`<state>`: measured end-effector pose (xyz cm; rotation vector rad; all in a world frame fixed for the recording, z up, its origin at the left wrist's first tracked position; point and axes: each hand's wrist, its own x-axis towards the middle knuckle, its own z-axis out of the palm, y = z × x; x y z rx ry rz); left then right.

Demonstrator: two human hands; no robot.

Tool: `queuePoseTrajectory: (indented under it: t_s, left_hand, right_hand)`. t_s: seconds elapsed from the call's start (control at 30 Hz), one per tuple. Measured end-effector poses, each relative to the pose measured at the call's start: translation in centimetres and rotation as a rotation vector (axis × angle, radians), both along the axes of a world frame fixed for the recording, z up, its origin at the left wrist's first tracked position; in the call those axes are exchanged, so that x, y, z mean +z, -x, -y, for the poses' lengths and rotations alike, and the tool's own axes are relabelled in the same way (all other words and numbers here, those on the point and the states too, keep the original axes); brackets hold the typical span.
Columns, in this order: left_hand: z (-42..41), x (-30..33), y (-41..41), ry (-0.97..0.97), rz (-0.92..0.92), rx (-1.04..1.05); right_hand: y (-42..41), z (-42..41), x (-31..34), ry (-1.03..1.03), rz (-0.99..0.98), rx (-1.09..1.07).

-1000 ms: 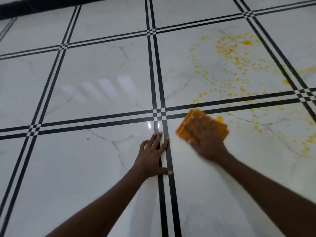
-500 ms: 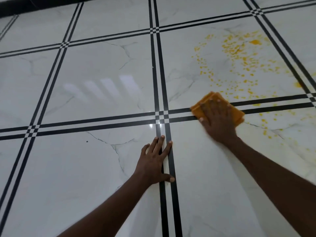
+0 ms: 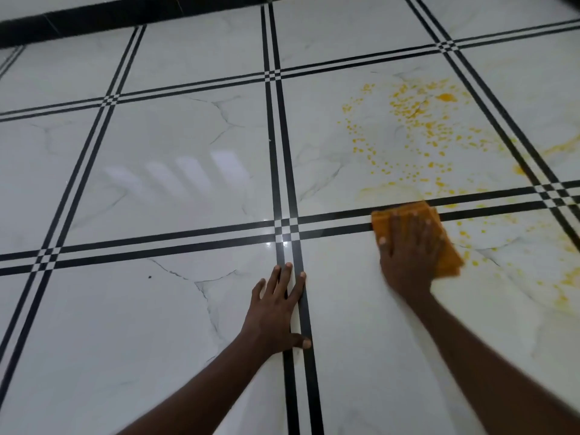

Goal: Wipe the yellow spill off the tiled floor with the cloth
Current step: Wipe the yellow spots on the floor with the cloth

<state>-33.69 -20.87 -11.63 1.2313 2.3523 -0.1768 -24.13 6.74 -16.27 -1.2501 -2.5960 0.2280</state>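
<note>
Your right hand [image 3: 408, 255], fingers spread flat pressing the cloth [image 3: 417, 233] to the floor [image 3: 157, 309], has the yellow spill [image 3: 417, 127] lying mostly toward twelve to two o'clock, nearer it than your flat, empty left hand [image 3: 276, 312].

floor [image 3: 175, 324]: glossy white marble tiles | black double-line borders | dark baseboard [image 3: 125, 14] | window glare [image 3: 175, 177]

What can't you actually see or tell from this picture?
- Head view: the yellow spill runs past the right edge, so its full extent is cut off.
- The cloth is mostly covered by the right hand; both are motion-blurred.
- The floor under the left hand is hidden.
</note>
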Motion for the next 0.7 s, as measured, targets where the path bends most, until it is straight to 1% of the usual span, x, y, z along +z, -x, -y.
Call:
queuePoseTrajectory:
  t_s: [0.03, 0.07, 0.1, 0.13, 0.17, 0.2, 0.23, 0.3, 0.33, 0.37, 0.4, 0.47, 0.5, 0.57, 0.6, 0.63, 0.67, 0.7]
  left_hand:
    - [-0.3, 0.3, -0.1, 0.012, 0.007, 0.0]
    - [-0.6, 0.6, -0.2, 0.027, 0.024, 0.002]
    - [-0.9, 1.1, -0.4, 0.045, 0.044, 0.001]
    - [-1.1, 1.5, -0.4, 0.073, 0.061, -0.004]
    - [-1.3, 1.9, -0.3, 0.108, 0.06, -0.014]
    - [-1.4, 2.2, -0.2, 0.132, 0.06, -0.017]
    - [-1.7, 2.6, 0.1, 0.147, 0.052, -0.021]
    - [-3.2, 3.5, 0.6, 0.108, -0.022, -0.05]
    - [-4.4, 3.6, 0.7, 0.041, -0.073, -0.075]
    - [-5.9, 3.8, 0.9, -0.036, -0.102, -0.11]
    - [-7.8, 3.9, 1.0, -0.094, -0.094, -0.148]
    - [-11.8, 3.0, 0.7, -0.165, -0.052, -0.204]
    - [-13.4, 2.3, 0.4, -0.19, -0.054, -0.219]
    - [-15.3, 0.5, -0.6, -0.207, -0.067, -0.222]
    - [-16.2, -0.5, -1.3, -0.21, -0.066, -0.216]
    - [-15.9, -1.5, -1.5, -0.209, -0.072, -0.188]
    - [-15.9, -2.4, -1.8, -0.212, -0.075, -0.161]
    - [-16.3, -3.0, -1.8, -0.212, -0.072, -0.15]
  right_hand:
    - [-1.7, 4.2, 0.2, 0.0, 0.019, 0.002]
    - [-3.0, 8.1, 0.4, 0.013, 0.025, 0.101]
    - [-3.4, 10.8, 0.5, 0.054, 0.053, 0.267]
    - [-2.7, 11.4, 0.7, 0.052, 0.076, 0.426]
    - [-1.1, 10.1, 0.7, 0.046, 0.101, 0.555]
    - [0.9, 7.1, 0.3, 0.035, 0.122, 0.611]
    - [2.6, 3.8, 0.0, 0.063, 0.139, 0.595]
    - [3.6, -2.7, -0.5, 0.09, 0.147, 0.366]
    - [2.6, -5.2, -1.0, 0.06, 0.141, 0.27]
    - [1.0, -6.9, -1.2, 0.035, 0.147, 0.23]
    - [-1.4, -8.2, -1.3, -0.006, 0.158, 0.223]
    - [-6.9, -9.9, -0.9, 0.0, 0.141, 0.182]
    - [-9.0, -9.7, -0.5, 0.018, 0.107, 0.104]
    - [-11.2, -5.9, 0.2, -0.001, 0.112, -0.023]
    - [-12.1, -3.3, 0.0, -0.008, 0.111, -0.035]
    - [-12.1, -0.2, -0.3, 0.004, 0.093, 0.034]
    - [-12.3, 1.4, -0.2, -0.005, 0.091, 0.156]
    - [-11.9, 1.0, -0.2, -0.029, 0.122, 0.297]
